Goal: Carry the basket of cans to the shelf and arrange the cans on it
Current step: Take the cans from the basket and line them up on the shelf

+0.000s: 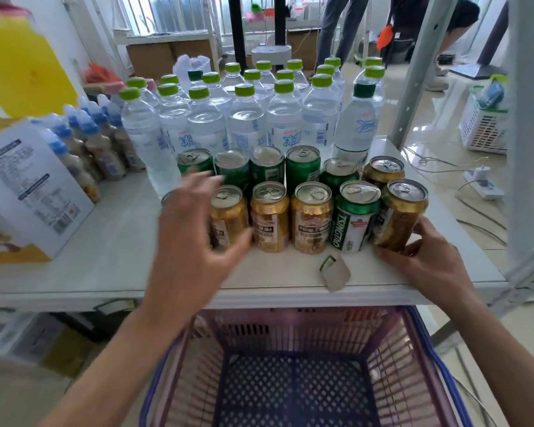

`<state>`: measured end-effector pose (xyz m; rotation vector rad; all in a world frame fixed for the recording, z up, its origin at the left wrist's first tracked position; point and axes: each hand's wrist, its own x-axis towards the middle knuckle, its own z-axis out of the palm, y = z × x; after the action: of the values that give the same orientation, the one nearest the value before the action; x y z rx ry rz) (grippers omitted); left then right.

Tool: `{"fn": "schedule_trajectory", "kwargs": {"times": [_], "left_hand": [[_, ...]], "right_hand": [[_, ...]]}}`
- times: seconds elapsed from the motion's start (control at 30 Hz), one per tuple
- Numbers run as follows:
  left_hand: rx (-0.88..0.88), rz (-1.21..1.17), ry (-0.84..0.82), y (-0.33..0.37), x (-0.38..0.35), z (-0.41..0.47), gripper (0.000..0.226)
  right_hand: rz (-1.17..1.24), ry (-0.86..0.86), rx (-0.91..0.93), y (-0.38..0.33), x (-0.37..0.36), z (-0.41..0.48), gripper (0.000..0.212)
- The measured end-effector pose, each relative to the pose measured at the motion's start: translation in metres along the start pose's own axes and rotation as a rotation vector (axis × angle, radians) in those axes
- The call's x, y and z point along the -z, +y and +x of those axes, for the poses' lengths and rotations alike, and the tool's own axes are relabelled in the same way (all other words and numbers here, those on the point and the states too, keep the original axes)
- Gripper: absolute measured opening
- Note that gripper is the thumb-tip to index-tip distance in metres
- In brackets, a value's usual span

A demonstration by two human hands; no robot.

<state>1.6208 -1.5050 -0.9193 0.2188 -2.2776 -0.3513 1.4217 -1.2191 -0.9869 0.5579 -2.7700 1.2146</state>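
Observation:
Two rows of green and gold cans stand on the white shelf [111, 266]. My right hand [426, 257] grips the tilted gold can [399, 217] at the right end of the front row, beside a green can [353, 217]. My left hand [191, 229] hovers blurred with fingers spread over the left end of the front row, partly hiding a can there; a gold can [228, 214] is just right of it. The pink basket [392, 343] with blue handles sits below the shelf edge and holds no cans.
Water bottles with green caps [247, 118] stand behind the cans. Brown bottles with blue caps [93, 140] and a white carton [28, 186] occupy the shelf's left. A small paper scrap [335, 271] lies at the front edge. A shelf post [521, 134] rises at right. People stand behind.

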Motion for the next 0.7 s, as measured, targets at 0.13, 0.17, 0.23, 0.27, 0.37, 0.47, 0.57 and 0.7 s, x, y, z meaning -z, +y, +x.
{"fn": "schedule_trajectory", "kwargs": {"times": [0.13,0.17,0.23,0.27,0.37,0.47,0.57,0.7], "left_hand": [[0.527,-0.067,-0.053,-0.066,0.016,-0.025,0.113],[0.592,-0.195,-0.144,-0.073,0.014,-0.023,0.118],[0.628,-0.467,-0.299,-0.083,0.001,-0.017,0.119],[0.623,-0.536,-0.322,-0.089,-0.006,-0.014,0.113],[0.623,-0.576,-0.282,-0.102,-0.025,-0.013,0.085],[0.625,-0.565,-0.278,-0.111,-0.03,-0.011,0.07],[0.602,-0.582,-0.304,-0.115,-0.032,-0.006,0.072],[0.602,-0.613,-0.331,-0.118,-0.031,-0.005,0.08]], "right_hand": [[-0.017,-0.008,-0.014,-0.003,0.002,0.0,0.061],[-0.018,-0.009,-0.016,-0.004,0.003,0.0,0.061],[-0.02,-0.008,-0.032,-0.004,0.003,-0.001,0.061],[-0.024,-0.003,-0.044,-0.005,0.002,-0.001,0.062],[-0.043,0.017,-0.074,-0.006,0.002,0.0,0.061],[-0.047,0.019,-0.072,-0.005,0.002,-0.001,0.059],[-0.042,0.012,-0.073,-0.004,0.001,-0.001,0.058],[-0.07,0.014,-0.081,-0.005,0.002,-0.003,0.057]]}}
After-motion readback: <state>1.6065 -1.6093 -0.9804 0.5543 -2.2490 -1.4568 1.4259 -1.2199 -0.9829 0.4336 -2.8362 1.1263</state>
